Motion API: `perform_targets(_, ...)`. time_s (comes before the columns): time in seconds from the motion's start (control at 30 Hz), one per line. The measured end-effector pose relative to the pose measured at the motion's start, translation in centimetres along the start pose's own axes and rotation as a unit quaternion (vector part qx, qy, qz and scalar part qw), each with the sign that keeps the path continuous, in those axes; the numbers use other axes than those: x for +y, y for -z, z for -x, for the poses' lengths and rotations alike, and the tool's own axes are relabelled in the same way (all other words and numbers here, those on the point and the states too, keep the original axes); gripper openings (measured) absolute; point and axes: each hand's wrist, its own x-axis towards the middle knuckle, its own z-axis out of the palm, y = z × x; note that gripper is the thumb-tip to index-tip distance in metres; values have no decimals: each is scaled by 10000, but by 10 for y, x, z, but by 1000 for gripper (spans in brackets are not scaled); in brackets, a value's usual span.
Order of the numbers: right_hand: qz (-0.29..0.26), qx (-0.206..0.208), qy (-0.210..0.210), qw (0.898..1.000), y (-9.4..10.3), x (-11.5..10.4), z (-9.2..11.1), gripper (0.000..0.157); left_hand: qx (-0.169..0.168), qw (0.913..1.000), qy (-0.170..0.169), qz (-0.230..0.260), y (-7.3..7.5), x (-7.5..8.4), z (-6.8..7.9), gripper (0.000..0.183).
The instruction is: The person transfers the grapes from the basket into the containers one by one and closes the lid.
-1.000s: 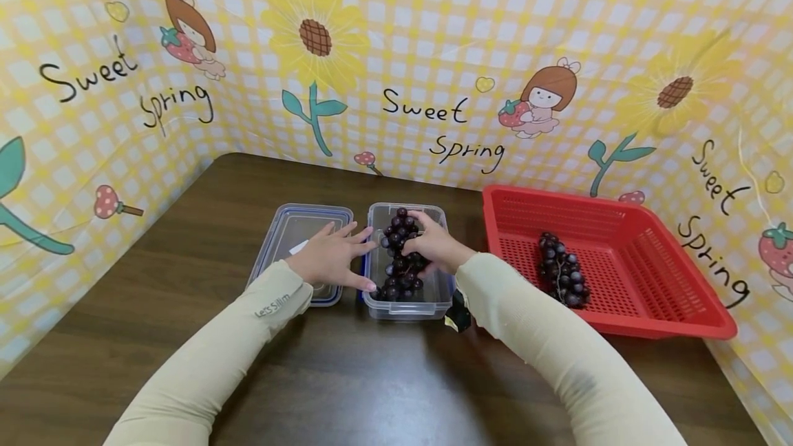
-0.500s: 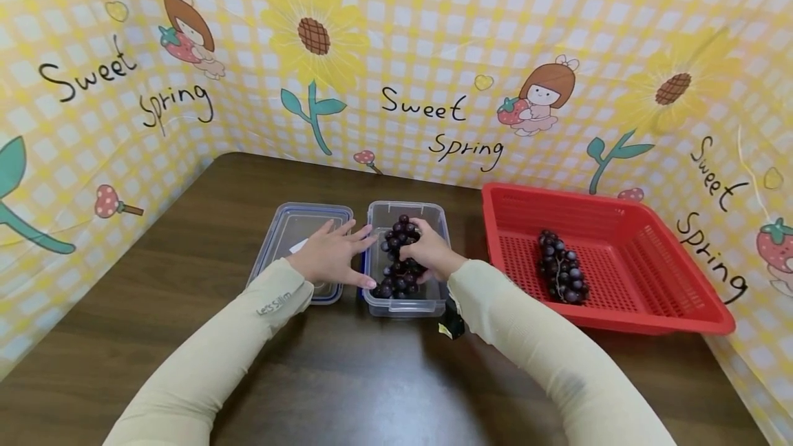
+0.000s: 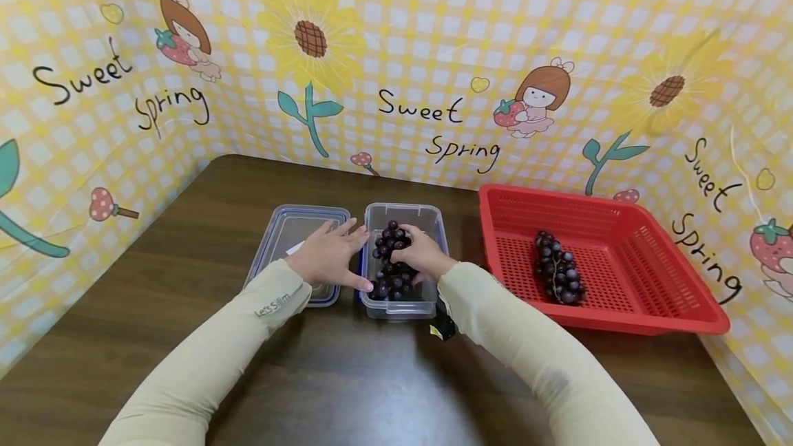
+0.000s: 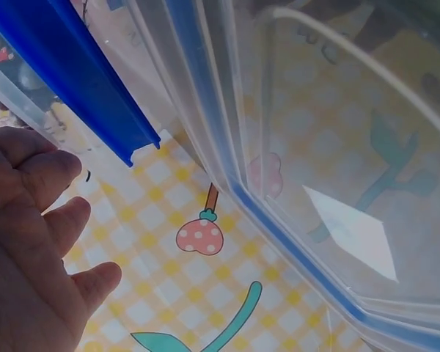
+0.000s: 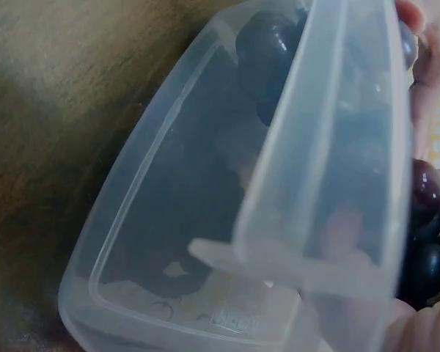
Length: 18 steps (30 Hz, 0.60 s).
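Note:
In the head view a bunch of dark purple grapes (image 3: pixel 392 243) lies lengthwise within a clear plastic container (image 3: pixel 405 308). My right hand (image 3: pixel 423 253) reaches inside and grips the bunch from its right side, thumb over the top. Through the container's clear wall, the right wrist view shows grapes (image 5: pixel 427 268) against the fingers. My left hand (image 3: pixel 331 253) is spread with straight fingers at the container's left rim, its thumb by the near left corner. Under that hand lies the clear lid (image 3: pixel 279 232) with a blue seal, partly covered by it. A blue latch (image 4: pixel 81 73) shows beside the left fingers.
To the right stands a red perforated basket (image 3: pixel 657 260) with another bunch of grapes (image 3: pixel 559 267) in it. A small black object (image 3: pixel 442 325) shows under the right wrist. Patterned cloth (image 3: pixel 396 54) walls in the back and sides of the brown wooden table (image 3: pixel 347 377).
My right hand has shifted left and slightly toward the person with the grapes, so the bunch sits closer to the container's left wall. The left hand stays spread at the rim.

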Motion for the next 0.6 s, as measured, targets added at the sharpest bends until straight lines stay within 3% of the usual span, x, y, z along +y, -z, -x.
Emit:
perform_targets(0.27,139,65,89,9998,-2,3,-6,73,-62,10000,-9,-2,3,0,1,102)
perform_targets(0.6,468,-14,193,9987,-9,3,-8,75,211,9995,-222,86,-6,-5,1,99)
